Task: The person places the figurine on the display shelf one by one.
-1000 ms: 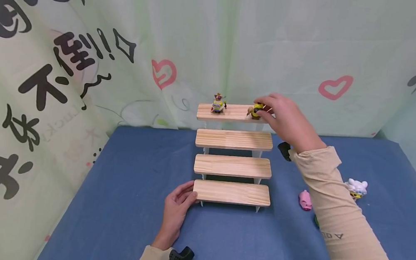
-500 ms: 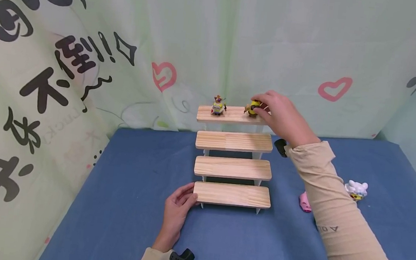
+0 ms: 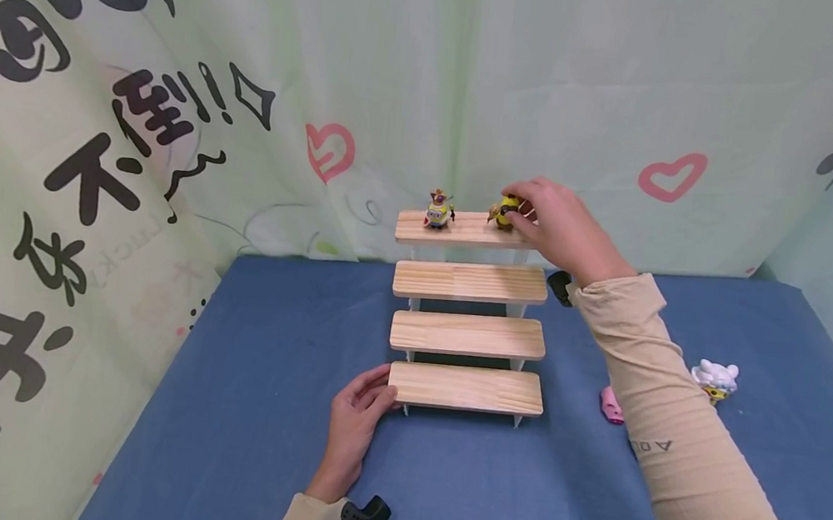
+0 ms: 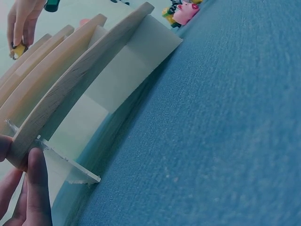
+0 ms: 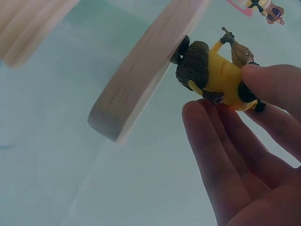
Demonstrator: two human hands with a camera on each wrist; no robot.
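Take the rack (image 3: 465, 336) in the head view as your dial. The crowned toy (image 3: 438, 210) stands on the top step (image 3: 465, 229) at eleven o'clock, so that placing looks done. The yellow toy (image 5: 221, 77) is on the same step, between twelve and one, its feet seeming to meet the board; I judge it nearly placed, with only the letting go left. The pig (image 3: 612, 405), part hidden behind your sleeve (image 3: 671, 435) at four, and the white toy (image 3: 715, 379), just past three, are on the cloth (image 3: 265, 346), off the rack; whether they belong to the work I cannot tell.

The yellow toy's long axis is upright, head to twelve and feet to six, square to the board's nine-to-three length. Its sack (image 5: 242, 54) points to nine in the head view; which way its face looks I cannot tell.

Your right hand (image 3: 558, 228) pinches the yellow toy by its upper part, thumb on one side, fingers on the other. Your left hand (image 3: 354, 426), between seven and eight, grips the nine o'clock end of the bottom step (image 3: 466, 389).
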